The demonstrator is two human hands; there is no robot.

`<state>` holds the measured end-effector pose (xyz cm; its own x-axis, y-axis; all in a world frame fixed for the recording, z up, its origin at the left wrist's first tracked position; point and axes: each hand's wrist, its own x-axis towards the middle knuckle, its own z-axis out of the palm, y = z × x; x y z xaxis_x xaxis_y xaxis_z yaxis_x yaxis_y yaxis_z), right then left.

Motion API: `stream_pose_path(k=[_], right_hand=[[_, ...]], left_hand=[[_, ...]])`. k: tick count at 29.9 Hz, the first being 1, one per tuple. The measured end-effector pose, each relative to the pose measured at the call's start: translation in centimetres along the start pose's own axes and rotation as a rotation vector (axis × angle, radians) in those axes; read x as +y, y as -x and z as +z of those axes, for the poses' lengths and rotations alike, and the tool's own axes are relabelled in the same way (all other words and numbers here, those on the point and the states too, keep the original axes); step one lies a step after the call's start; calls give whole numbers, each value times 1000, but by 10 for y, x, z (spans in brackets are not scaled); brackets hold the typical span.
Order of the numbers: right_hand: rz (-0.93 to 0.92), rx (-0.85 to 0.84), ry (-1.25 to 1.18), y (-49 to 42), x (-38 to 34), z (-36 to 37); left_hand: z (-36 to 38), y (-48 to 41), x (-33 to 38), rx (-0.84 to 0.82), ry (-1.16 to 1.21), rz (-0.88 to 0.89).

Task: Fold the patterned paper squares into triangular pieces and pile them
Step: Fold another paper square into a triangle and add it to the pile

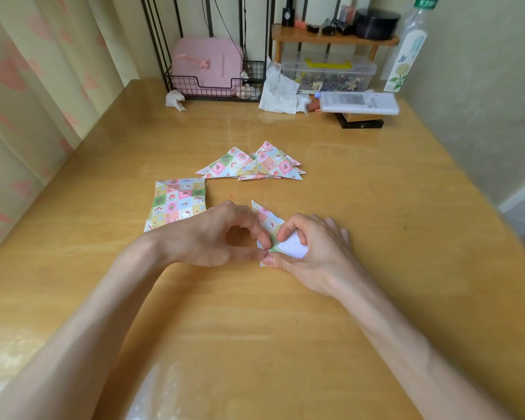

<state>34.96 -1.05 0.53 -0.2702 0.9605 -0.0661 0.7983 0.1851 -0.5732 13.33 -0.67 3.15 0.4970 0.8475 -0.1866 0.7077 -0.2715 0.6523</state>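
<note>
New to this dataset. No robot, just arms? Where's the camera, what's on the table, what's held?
No machine here: a person works bare-handed, and the single picture comes from a wide-angle camera worn on their head, looking down. The left hand and right hand both pinch one patterned paper, partly folded, its white back showing. On the wooden table lie a stack of unfolded squares to the left and a pile of folded triangles farther back. A plastic box and a bottle stand at the far edge.

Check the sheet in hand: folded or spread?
Mid-fold: the sheet has a flap turned over, white underside showing, pinched by left hand and right hand.
</note>
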Motion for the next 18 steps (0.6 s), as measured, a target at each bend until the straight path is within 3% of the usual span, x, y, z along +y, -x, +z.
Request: stream_pose_path(k=[5, 18], right_hand=[[-13, -7, -95, 1, 7, -6], [-54, 17, -67, 2, 13, -7]], left_hand=[[7, -7, -4, 66, -16, -33], [17, -13, -2, 176, -114, -19]])
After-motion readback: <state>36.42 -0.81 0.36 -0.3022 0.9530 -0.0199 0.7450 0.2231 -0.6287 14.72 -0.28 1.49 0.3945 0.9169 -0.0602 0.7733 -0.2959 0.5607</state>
